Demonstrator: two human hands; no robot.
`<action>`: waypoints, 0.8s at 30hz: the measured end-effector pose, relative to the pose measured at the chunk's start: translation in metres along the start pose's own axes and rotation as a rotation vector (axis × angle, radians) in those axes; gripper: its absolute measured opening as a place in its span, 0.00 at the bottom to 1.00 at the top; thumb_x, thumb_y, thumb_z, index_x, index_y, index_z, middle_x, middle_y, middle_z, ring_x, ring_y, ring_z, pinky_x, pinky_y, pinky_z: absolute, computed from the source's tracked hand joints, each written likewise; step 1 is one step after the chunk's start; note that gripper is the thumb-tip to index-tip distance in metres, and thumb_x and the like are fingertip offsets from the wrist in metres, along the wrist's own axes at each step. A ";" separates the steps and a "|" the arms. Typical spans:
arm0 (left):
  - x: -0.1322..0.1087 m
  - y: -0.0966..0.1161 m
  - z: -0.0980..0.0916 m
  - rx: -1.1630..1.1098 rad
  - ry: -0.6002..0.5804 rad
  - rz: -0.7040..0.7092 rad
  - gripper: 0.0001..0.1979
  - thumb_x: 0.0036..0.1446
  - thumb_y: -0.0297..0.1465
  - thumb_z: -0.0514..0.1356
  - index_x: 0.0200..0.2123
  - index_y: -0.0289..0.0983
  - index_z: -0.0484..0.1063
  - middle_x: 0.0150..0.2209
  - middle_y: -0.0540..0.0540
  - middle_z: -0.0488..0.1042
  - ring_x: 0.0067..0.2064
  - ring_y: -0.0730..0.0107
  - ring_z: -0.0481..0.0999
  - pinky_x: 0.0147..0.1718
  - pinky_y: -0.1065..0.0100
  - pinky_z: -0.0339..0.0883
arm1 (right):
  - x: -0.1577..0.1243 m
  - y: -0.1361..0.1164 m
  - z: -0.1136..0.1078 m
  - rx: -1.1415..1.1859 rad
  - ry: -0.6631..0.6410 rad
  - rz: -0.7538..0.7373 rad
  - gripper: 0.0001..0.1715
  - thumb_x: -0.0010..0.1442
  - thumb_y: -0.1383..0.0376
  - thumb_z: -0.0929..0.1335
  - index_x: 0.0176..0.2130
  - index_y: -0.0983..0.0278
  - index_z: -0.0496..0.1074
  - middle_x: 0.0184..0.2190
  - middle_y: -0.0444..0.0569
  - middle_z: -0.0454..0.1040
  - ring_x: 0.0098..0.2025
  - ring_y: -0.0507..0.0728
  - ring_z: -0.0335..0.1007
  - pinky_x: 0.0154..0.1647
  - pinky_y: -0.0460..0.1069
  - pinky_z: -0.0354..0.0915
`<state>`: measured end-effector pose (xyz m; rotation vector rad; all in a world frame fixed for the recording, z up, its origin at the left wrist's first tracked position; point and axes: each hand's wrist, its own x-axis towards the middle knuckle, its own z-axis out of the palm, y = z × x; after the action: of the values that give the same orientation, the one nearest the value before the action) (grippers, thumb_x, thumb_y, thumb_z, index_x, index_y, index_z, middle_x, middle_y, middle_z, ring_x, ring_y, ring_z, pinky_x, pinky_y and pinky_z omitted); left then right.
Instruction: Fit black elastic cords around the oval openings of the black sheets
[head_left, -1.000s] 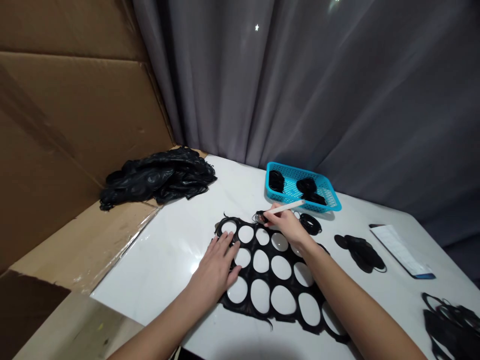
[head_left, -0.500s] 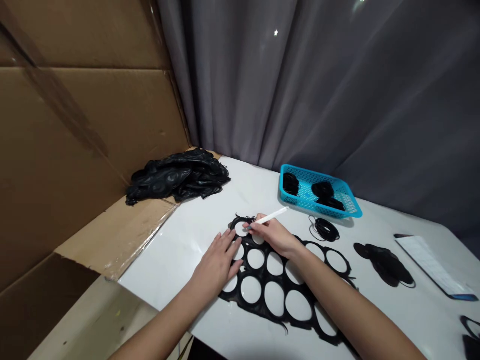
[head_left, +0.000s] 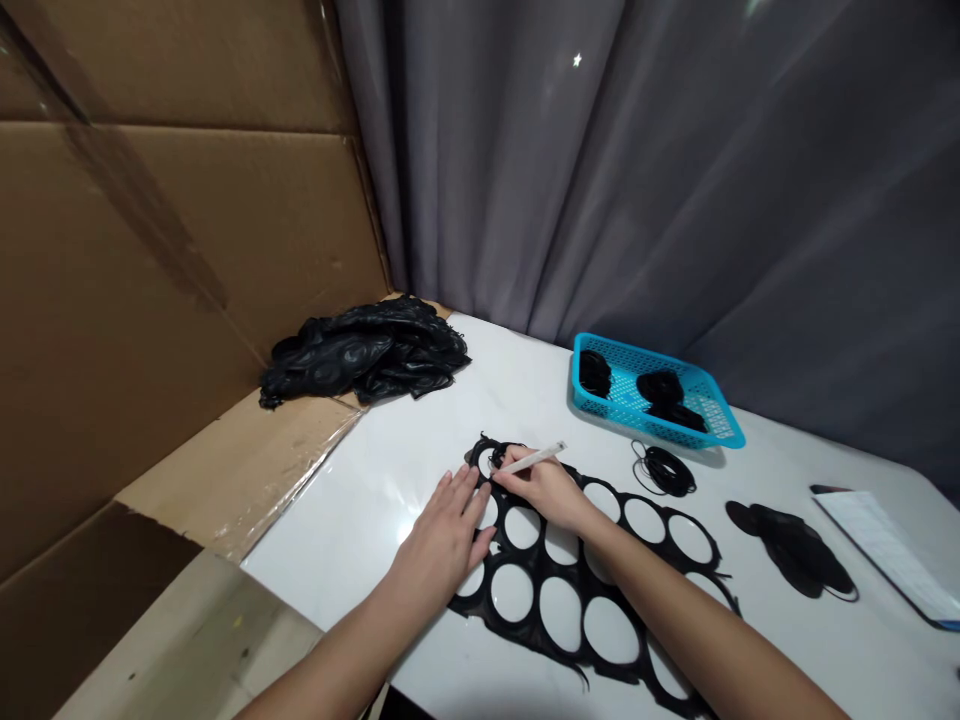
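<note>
A black sheet full of round cut-out holes lies flat on the white table. My left hand rests flat on the sheet's left edge with its fingers spread. My right hand is closed around a thin white pen-like tool. The tool's tip touches the sheet's far left corner, close to my left fingertips.
A blue basket with black pieces stands at the back. A coil of black rings and a stack of black ovals lie to the right, beside a white paper. Crumpled black sheets sit on cardboard at the left.
My right hand has moved the tool from the sheet's far edge leftward to its far left corner. My left hand stays pressed on the sheet. The camera has turned left.
</note>
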<state>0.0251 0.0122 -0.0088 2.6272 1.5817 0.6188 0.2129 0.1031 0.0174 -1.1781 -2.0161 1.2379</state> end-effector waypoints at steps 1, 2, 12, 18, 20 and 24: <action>0.000 0.000 -0.001 -0.001 0.001 0.002 0.22 0.67 0.34 0.56 0.62 0.34 0.64 0.64 0.32 0.66 0.66 0.50 0.64 0.64 0.47 0.60 | 0.000 0.000 0.000 -0.004 0.000 0.000 0.13 0.61 0.60 0.67 0.27 0.61 0.64 0.24 0.40 0.66 0.29 0.53 0.61 0.32 0.47 0.56; 0.000 0.000 -0.001 -0.003 0.002 0.004 0.22 0.68 0.34 0.56 0.62 0.34 0.63 0.64 0.33 0.65 0.66 0.50 0.64 0.64 0.48 0.60 | 0.000 0.000 0.000 -0.007 -0.001 0.001 0.13 0.61 0.60 0.67 0.27 0.61 0.64 0.24 0.40 0.66 0.29 0.53 0.61 0.32 0.47 0.56; 0.001 -0.001 0.000 0.016 0.005 0.011 0.21 0.67 0.33 0.56 0.61 0.32 0.65 0.63 0.31 0.67 0.65 0.50 0.65 0.63 0.48 0.61 | 0.001 -0.004 0.002 0.010 0.023 -0.003 0.11 0.60 0.63 0.67 0.27 0.61 0.65 0.25 0.40 0.68 0.29 0.53 0.62 0.32 0.47 0.57; 0.001 -0.001 -0.001 0.024 -0.004 0.014 0.22 0.67 0.33 0.56 0.61 0.32 0.65 0.63 0.32 0.67 0.65 0.51 0.65 0.63 0.48 0.61 | 0.000 -0.006 0.001 -0.066 0.019 -0.066 0.11 0.61 0.66 0.66 0.27 0.61 0.64 0.27 0.42 0.69 0.31 0.54 0.64 0.35 0.48 0.59; 0.001 -0.002 -0.001 0.025 -0.006 0.013 0.21 0.67 0.33 0.55 0.61 0.33 0.64 0.63 0.33 0.67 0.65 0.51 0.66 0.63 0.48 0.62 | -0.003 -0.006 0.006 -0.131 0.026 -0.158 0.10 0.62 0.67 0.66 0.28 0.61 0.64 0.30 0.44 0.70 0.33 0.54 0.66 0.37 0.48 0.60; 0.002 -0.002 0.000 0.027 -0.011 0.011 0.21 0.67 0.33 0.56 0.60 0.32 0.66 0.63 0.32 0.66 0.65 0.50 0.66 0.63 0.48 0.62 | -0.004 -0.005 0.012 -0.347 0.014 -0.351 0.10 0.65 0.70 0.62 0.31 0.60 0.64 0.32 0.48 0.70 0.37 0.58 0.65 0.39 0.51 0.61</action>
<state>0.0239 0.0145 -0.0086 2.6553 1.5851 0.5874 0.2034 0.0931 0.0158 -0.9149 -2.3644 0.7284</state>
